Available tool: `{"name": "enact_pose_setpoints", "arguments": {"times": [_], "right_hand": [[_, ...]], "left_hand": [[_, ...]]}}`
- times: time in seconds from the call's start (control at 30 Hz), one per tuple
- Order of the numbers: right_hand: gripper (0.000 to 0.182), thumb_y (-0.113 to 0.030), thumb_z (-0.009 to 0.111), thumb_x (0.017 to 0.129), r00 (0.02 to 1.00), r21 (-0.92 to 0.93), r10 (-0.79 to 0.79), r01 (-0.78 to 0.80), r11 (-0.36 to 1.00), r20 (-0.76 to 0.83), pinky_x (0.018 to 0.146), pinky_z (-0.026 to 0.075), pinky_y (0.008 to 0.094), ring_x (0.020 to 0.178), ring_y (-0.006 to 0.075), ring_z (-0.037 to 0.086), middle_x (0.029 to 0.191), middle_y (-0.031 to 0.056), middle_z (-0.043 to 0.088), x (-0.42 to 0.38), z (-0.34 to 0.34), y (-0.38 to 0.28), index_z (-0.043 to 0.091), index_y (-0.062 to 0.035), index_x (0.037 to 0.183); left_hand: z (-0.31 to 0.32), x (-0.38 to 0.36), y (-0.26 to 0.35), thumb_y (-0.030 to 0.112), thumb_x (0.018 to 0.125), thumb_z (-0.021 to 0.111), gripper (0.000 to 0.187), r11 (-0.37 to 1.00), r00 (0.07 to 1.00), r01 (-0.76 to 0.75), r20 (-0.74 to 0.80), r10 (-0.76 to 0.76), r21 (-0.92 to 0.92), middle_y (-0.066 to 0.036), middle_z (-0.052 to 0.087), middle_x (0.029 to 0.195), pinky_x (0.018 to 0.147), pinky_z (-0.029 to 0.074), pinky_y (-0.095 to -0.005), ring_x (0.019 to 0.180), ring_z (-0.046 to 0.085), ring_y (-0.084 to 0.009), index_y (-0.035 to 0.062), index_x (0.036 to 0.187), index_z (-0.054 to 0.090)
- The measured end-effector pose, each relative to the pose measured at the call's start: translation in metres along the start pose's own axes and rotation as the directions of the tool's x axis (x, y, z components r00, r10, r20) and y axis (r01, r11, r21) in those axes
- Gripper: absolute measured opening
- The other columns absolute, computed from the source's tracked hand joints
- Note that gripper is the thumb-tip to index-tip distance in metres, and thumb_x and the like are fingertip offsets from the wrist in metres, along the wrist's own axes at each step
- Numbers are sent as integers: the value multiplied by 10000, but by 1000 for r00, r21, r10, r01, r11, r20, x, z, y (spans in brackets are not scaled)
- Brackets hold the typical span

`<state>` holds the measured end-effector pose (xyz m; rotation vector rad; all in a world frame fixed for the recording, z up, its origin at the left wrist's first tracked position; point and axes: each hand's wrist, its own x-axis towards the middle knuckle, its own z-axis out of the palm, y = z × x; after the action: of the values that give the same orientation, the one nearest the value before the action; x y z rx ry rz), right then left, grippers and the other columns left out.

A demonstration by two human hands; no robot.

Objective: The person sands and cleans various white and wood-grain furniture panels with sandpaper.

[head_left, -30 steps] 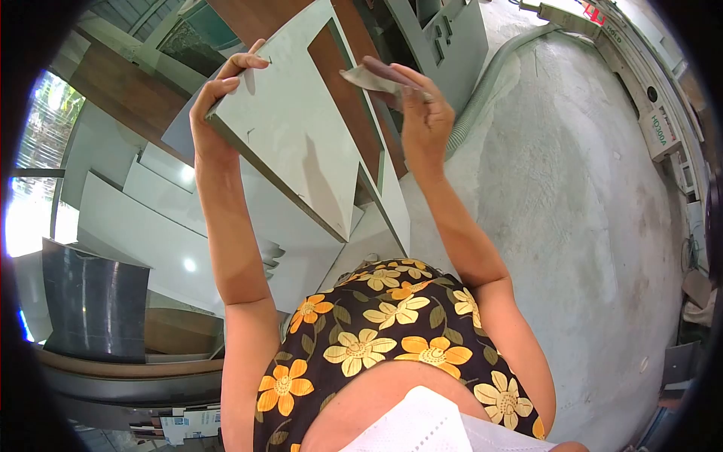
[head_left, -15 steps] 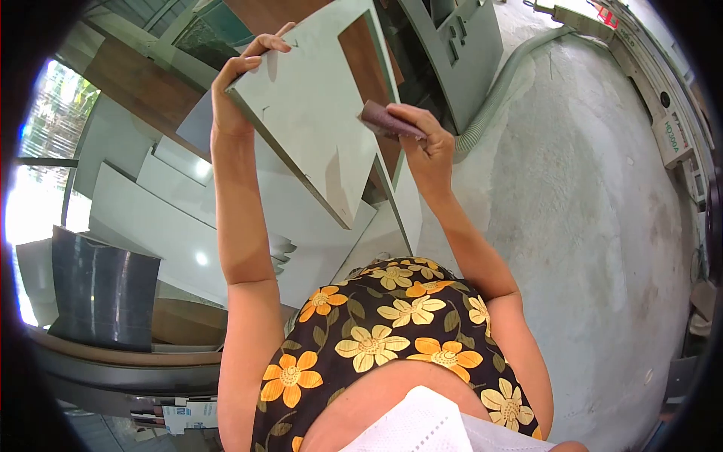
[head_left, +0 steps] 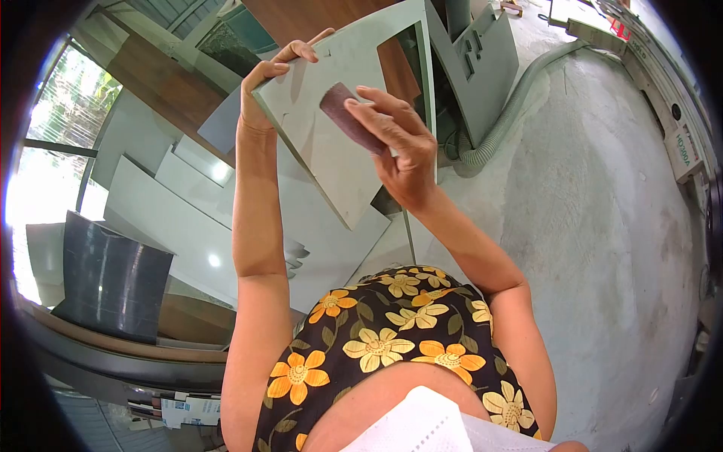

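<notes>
My left hand (head_left: 273, 89) grips the upper left edge of a pale grey board (head_left: 331, 162) with a rectangular cutout, holding it up and tilted in front of me. My right hand (head_left: 398, 147) presses a dark reddish-brown piece of sandpaper (head_left: 345, 114) flat against the board's face, near its middle. Through the cutout a brown wooden surface shows.
Several white and grey panels (head_left: 173, 218) lean stacked at the left, with brown boards behind. A grey ribbed hose (head_left: 503, 124) runs over the concrete floor (head_left: 602, 226) at the right. A dark grey sheet (head_left: 113, 279) stands at the lower left. Machinery (head_left: 678, 143) lines the far right edge.
My right hand has carried the sandpaper from the board's right edge onto its face, leftward. The board and my left hand have shifted right and slightly up in view.
</notes>
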<state>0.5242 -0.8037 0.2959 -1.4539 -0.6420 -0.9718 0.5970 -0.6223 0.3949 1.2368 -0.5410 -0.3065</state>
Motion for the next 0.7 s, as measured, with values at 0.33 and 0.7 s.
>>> {"name": "enact_pose_setpoints", "arguments": {"times": [0.33, 0.7], "right_hand": [[534, 82, 591, 622, 973, -254, 29, 30, 967, 227, 753, 510, 311, 932, 234, 579, 1128, 44, 593, -50, 11, 21, 655, -172, 1087], [458, 93, 577, 638, 984, -281, -57, 8, 960, -169, 771, 494, 304, 905, 216, 583, 1074, 42, 614, 33, -15, 59, 677, -138, 1021]], "left_hand": [[-1, -8, 0, 244, 676, 440, 330, 1000, 1000, 6, 24, -5, -31, -186, 310, 1414, 915, 409, -348, 1124, 466, -288, 24, 890, 561], [5, -13, -1, 260, 640, 493, 319, 1000, 1000, -14, -20, 15, 28, -238, 281, 1419, 920, 400, -332, 1167, 440, -320, 37, 858, 555]]}}
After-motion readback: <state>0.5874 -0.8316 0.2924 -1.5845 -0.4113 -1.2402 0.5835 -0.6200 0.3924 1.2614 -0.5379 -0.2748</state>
